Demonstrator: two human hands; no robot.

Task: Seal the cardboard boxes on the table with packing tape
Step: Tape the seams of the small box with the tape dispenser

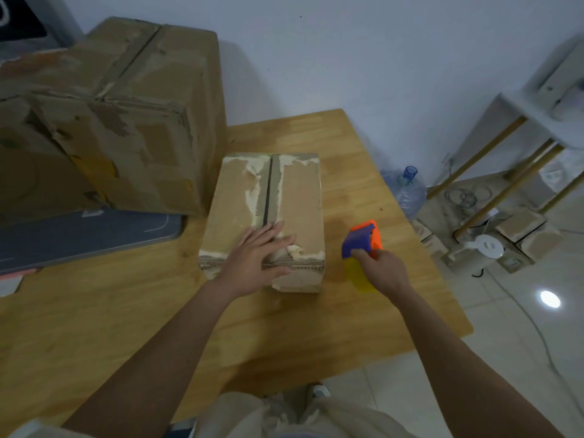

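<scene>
The left hand (259, 257) lies spread flat on the small box (265, 216), its seam (268, 191) running away from the person; the right hand (380, 268) (nearer the tabletop edge) grips the tape dispenser (361, 241) just beside it.

Dim, soft, slightly blurred wide-angle view with bowed edges; a lamp's glare spots the floor tiles (550, 299).

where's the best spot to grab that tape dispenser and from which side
Grip the tape dispenser by its yellow handle, coming from the near right, as the right hand does now. The handle points toward the person while the orange and purple head faces away, toward the far end of the small box. That probably keeps the tape end leading along the open seam that the left hand presses flat.
</scene>
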